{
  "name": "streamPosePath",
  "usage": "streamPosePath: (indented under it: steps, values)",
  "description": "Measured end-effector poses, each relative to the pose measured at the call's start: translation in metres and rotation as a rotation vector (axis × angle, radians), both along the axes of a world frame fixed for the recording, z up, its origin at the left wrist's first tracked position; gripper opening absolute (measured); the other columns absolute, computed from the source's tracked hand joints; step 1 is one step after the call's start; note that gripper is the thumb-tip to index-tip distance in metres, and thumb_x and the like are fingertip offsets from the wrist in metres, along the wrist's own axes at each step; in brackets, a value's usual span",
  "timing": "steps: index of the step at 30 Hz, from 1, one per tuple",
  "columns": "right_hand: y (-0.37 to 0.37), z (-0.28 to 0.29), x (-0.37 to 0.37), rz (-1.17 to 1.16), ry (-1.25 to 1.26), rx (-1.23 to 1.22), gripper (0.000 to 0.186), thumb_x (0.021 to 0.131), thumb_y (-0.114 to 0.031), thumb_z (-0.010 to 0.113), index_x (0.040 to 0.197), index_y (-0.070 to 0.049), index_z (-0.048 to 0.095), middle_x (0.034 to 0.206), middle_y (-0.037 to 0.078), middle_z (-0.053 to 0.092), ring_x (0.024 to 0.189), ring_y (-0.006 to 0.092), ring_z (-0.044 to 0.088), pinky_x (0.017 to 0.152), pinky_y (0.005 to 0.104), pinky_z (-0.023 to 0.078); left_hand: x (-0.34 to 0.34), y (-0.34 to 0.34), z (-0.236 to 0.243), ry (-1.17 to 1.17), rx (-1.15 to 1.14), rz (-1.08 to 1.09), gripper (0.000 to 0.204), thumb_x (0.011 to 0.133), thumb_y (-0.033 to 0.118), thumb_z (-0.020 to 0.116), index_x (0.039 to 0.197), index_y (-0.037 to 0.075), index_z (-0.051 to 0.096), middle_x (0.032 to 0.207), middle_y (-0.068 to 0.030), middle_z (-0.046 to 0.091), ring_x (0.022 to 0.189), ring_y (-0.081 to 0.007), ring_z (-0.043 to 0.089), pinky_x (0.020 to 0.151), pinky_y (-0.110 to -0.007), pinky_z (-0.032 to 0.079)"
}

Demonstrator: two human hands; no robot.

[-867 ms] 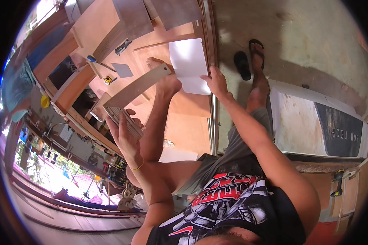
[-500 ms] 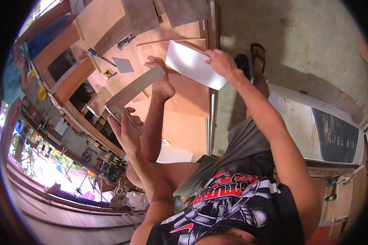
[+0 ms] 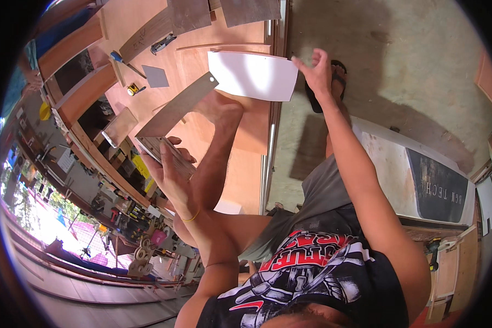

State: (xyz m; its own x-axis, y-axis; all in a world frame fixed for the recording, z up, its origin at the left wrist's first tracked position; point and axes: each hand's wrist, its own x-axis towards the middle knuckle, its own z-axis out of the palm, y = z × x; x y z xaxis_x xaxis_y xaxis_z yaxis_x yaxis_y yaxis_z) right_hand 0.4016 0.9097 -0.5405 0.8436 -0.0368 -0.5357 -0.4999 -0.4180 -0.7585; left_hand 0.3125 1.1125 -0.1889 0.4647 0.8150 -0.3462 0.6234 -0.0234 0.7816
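Observation:
My left hand (image 3: 172,167) is wrapped around the wooden handle of a handsaw (image 3: 175,106). The saw's broad metal blade angles up and away, its holed tip overlapping the near left corner of a white panel (image 3: 254,76). That panel lies across the plywood worktop (image 3: 240,169), its right end sticking out past the edge. Just off this end is my right hand (image 3: 318,74), holding nothing, with the thumb and fingers apart and the thumb close to the panel's corner. My bare foot (image 3: 224,106) rests on the worktop at the panel's near edge.
Farther left on the worktop lie a tape measure (image 3: 133,89), a blue-handled tool (image 3: 116,56), a grey plate (image 3: 156,76) and a utility knife (image 3: 163,44). Open wooden compartments (image 3: 85,109) line the left. A white-and-black case (image 3: 415,169) stands on the floor at right.
The white panel has turned so that it lies straighter across the worktop. My right hand has let go of it and moved slightly right. The handsaw stays in my left hand.

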Motion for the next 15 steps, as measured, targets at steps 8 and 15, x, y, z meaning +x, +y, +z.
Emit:
streamPosePath:
  steps: [8, 15]
  values:
    - [0.031, -0.024, -0.028, 0.056, 0.342, 0.66, 0.053, 0.071, -0.034, 0.092, 0.105, 0.001, 0.072, 0.095, 0.011, 0.076, 0.087, 0.0195, 0.072, 0.082, 0.0357, 0.056, -0.008, -0.039, 0.02, -0.181, -0.07, -0.139, 0.055, 0.103, 0.05, 0.054, 0.129, 0.004, 0.043, 0.103, -0.0164, 0.06, 0.063, -0.0149, 0.055, 0.05, -0.026, 0.044]
    - [0.042, -0.052, -0.021, 0.318, 0.238, 0.391, 0.049, 0.073, -0.03, 0.092, 0.108, -0.001, 0.073, 0.1, 0.009, 0.076, 0.087, 0.0154, 0.071, 0.08, 0.0326, 0.056, -0.004, -0.076, 0.039, -0.062, -0.135, -0.418, 0.054, 0.103, 0.041, 0.058, 0.132, -0.001, 0.04, 0.109, -0.0171, 0.059, 0.076, -0.014, 0.053, 0.067, -0.027, 0.047]
